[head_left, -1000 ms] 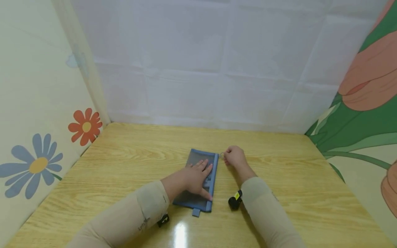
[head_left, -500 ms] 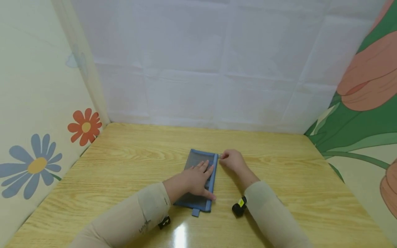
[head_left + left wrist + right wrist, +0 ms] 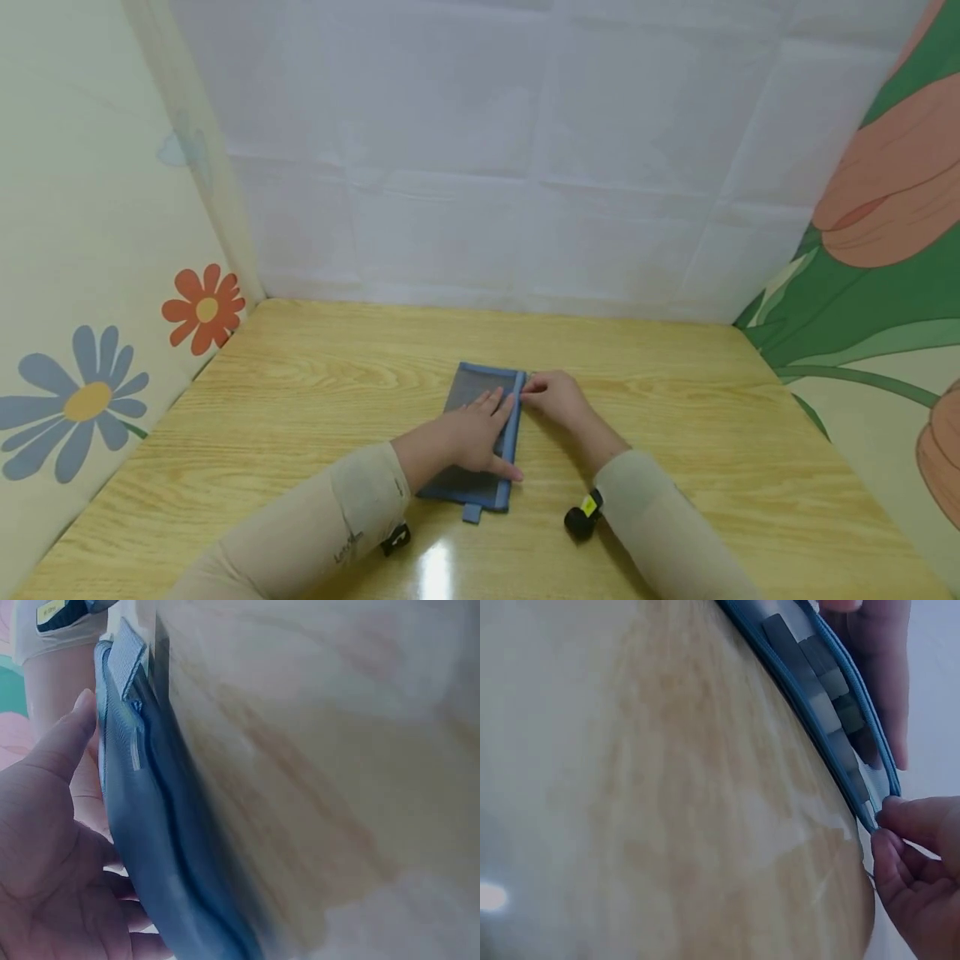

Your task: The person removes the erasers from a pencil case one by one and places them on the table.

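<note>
A blue zippered pouch (image 3: 480, 377) with grey see-through sides lies on the table, its zipper edge to the right and a small fabric tab at its near end. My left hand (image 3: 471, 435) rests flat over it with spread fingers, thumb reaching past the zipper edge. At the far part of that edge, my right hand (image 3: 557, 402) pinches the zipper pull between thumb and forefinger; the pull itself is hidden by the fingertips. In the right wrist view the pouch's mouth gapes between two blue edges, with dark and pale blocky items (image 3: 826, 671) inside.
The wood-grain table (image 3: 337, 350) carries the pouch. A white cloth (image 3: 450, 167) hangs behind it. Flower-printed panels stand at the left (image 3: 90, 233) and right (image 3: 862, 333). A dark wrist camera (image 3: 583, 517) hangs under the right sleeve.
My right hand has moved from beyond the pouch's far right corner in against the zipper edge, then slightly toward me along it. My left hand stays almost still on the pouch.
</note>
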Demonstrator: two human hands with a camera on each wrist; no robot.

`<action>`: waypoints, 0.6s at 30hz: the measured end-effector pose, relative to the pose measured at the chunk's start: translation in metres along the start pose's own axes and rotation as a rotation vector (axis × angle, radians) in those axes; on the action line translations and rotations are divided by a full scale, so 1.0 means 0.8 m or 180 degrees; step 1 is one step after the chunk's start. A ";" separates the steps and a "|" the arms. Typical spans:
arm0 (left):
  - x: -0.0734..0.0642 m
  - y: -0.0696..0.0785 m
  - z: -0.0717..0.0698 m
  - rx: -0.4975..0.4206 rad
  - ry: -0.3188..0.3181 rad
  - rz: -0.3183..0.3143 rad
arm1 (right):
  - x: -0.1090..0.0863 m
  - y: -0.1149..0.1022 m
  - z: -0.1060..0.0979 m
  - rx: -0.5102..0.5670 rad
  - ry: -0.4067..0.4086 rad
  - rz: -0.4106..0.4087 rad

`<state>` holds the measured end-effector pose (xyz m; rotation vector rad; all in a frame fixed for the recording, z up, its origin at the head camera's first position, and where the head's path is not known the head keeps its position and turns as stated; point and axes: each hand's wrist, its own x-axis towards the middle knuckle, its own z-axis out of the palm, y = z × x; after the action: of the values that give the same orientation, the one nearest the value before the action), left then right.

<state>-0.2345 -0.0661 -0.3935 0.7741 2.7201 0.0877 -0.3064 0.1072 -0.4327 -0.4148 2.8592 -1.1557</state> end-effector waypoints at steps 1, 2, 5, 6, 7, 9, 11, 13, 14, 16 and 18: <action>0.001 0.000 0.001 0.0000 0.0013 -0.0009 | -0.001 -0.001 0.000 0.0056 -0.0027 0.0000; 0.001 0.000 0.002 -0.0014 0.0028 -0.0023 | -0.002 -0.002 0.000 0.0131 -0.0055 0.0023; 0.003 0.001 0.002 -0.0077 0.0046 -0.0065 | -0.004 -0.004 0.001 0.0363 -0.0125 0.0128; 0.004 0.002 0.002 -0.0107 0.0041 -0.0079 | -0.004 -0.005 0.001 0.0424 -0.0131 0.0159; 0.005 0.002 0.002 -0.0149 0.0025 -0.0094 | -0.004 -0.006 0.000 0.0463 -0.0138 0.0186; 0.005 0.003 0.001 -0.0243 -0.0003 -0.0119 | -0.005 -0.007 0.000 0.0486 -0.0141 0.0209; 0.006 0.004 0.000 -0.0351 -0.0024 -0.0150 | -0.005 -0.007 0.000 0.0388 -0.0117 0.0145; 0.007 0.005 -0.001 -0.0466 -0.0007 -0.0177 | -0.005 -0.007 0.000 0.0259 -0.0107 0.0065; 0.008 0.005 -0.001 -0.0511 0.0013 -0.0195 | -0.005 -0.006 0.000 0.0204 -0.0104 0.0019; 0.009 0.005 -0.001 -0.0587 0.0083 -0.0217 | -0.004 -0.005 0.000 0.0101 -0.0103 -0.0071; 0.011 0.005 -0.001 -0.0644 0.0172 -0.0232 | -0.004 -0.003 0.000 0.0045 -0.0123 -0.0157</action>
<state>-0.2402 -0.0582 -0.3950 0.6227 2.7320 0.3662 -0.3028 0.1065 -0.4309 -0.5041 2.8215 -1.1616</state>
